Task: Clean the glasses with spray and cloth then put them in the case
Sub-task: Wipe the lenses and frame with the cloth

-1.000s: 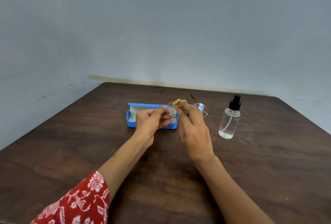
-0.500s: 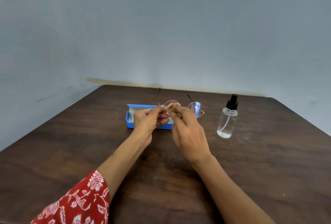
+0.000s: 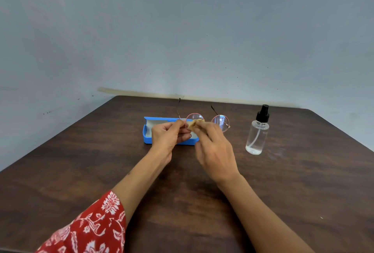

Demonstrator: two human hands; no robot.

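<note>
- Two hands at work mid-frame: our left hand (image 3: 169, 137) pinches the glasses (image 3: 204, 120) at the frame's left edge, and our right hand (image 3: 214, 147) has its grip closed on the small cloth (image 3: 195, 123), pressed to the left lens.
- Risk one, we'd say: that thin wire frame could twist if the rubbing hand bears down, since only one corner is held.
- Risk two: the glasses hang above the open blue case (image 3: 146, 133); should the pinch slip, they drop onto its rim or the counter (image 3: 81, 161).
- Risk three: the spray bottle (image 3: 257, 131) stands upright at right of centre, and a wide elbow swing could topple it.
</note>
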